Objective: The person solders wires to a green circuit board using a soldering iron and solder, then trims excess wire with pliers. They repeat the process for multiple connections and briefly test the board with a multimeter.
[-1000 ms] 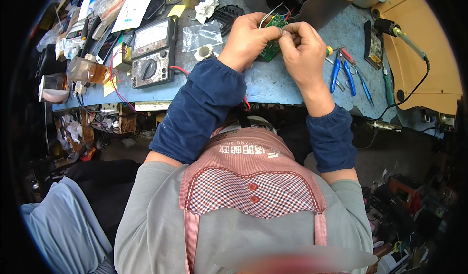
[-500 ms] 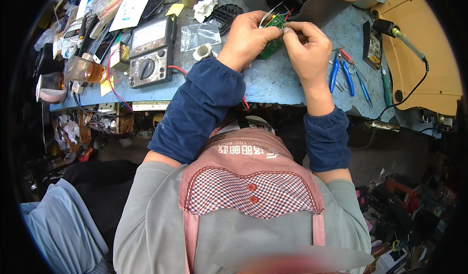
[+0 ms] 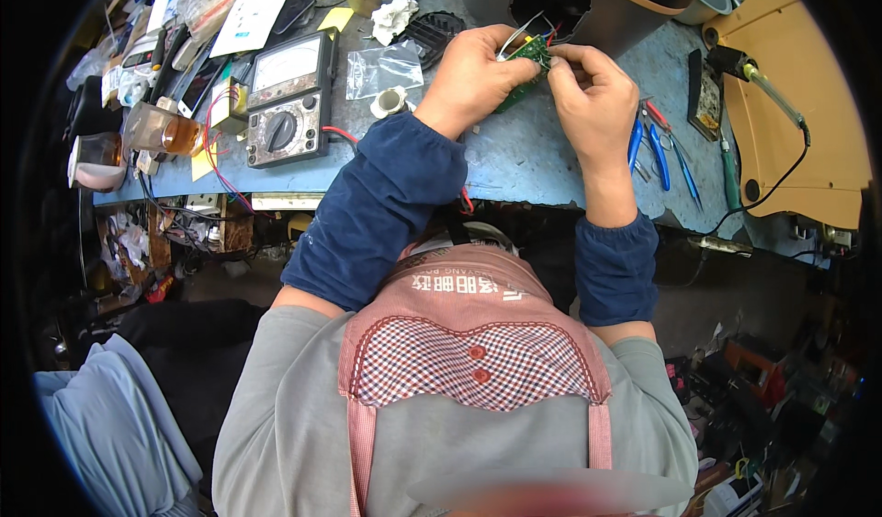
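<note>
A green circuit board point(image 3: 528, 54) is pinched in my left hand point(image 3: 470, 78), thumb across its near face. White, red and blue wires point(image 3: 549, 34) run from it toward the opening of a dark grey appliance housing point(image 3: 620, 4) at the back of the bench. At the board's right edge, my right hand point(image 3: 595, 90) has thumb and forefinger pressed together. What lies between those fingertips is too small to make out. Left of my hands are a clear plastic bag point(image 3: 384, 68), a white ring-shaped part point(image 3: 390, 102) and a black round grille point(image 3: 434, 32).
An analog multimeter point(image 3: 287, 99) lies to the left, its red lead crossing under my left sleeve. Blue-handled pliers point(image 3: 659, 154), tweezers point(image 3: 685, 172) and a green screwdriver point(image 3: 729, 175) lie at right. A soldering iron point(image 3: 767, 85) rests beside a tan panel point(image 3: 797, 103). Jars point(image 3: 163, 133) stand far left.
The board has tilted so more of its green face shows. Both hands have shifted slightly right in the picture, and the right fingers stay at the board's edge.
</note>
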`<control>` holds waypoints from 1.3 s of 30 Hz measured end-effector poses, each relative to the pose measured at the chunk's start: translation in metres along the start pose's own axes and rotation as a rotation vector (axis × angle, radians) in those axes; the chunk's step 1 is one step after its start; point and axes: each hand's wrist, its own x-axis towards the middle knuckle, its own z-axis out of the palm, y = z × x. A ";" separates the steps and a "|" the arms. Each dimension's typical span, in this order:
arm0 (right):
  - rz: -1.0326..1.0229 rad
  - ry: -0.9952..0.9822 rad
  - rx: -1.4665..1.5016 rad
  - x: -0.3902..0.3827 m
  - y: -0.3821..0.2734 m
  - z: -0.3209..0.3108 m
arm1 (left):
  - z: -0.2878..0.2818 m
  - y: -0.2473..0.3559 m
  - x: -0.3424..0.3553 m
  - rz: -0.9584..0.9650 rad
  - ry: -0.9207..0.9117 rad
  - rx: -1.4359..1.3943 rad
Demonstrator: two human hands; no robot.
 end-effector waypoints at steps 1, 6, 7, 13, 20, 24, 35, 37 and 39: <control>-0.007 0.000 -0.013 -0.001 -0.001 -0.001 | 0.001 -0.002 0.000 0.007 0.001 -0.002; -0.012 -0.006 -0.015 0.000 -0.002 -0.001 | 0.002 0.002 -0.001 0.011 0.008 -0.001; -0.012 -0.012 -0.041 0.000 -0.005 -0.001 | 0.002 0.001 -0.001 0.011 0.009 0.005; -0.131 0.036 -0.193 0.003 0.010 0.004 | 0.002 0.000 0.000 0.018 -0.011 0.061; -0.169 0.332 -0.032 0.001 0.016 0.007 | 0.003 0.006 -0.003 -0.139 -0.053 -0.175; -0.059 0.237 0.145 -0.007 0.014 0.002 | 0.001 0.006 0.000 -0.233 -0.071 -0.328; -0.395 0.075 -0.192 -0.011 0.012 0.007 | 0.004 0.008 -0.004 -0.231 -0.084 -0.320; -0.429 0.061 -0.101 -0.011 0.007 0.003 | 0.003 0.004 -0.003 -0.235 -0.090 -0.360; -0.412 0.106 -0.038 -0.015 0.000 -0.004 | 0.002 0.004 -0.002 -0.270 -0.103 -0.397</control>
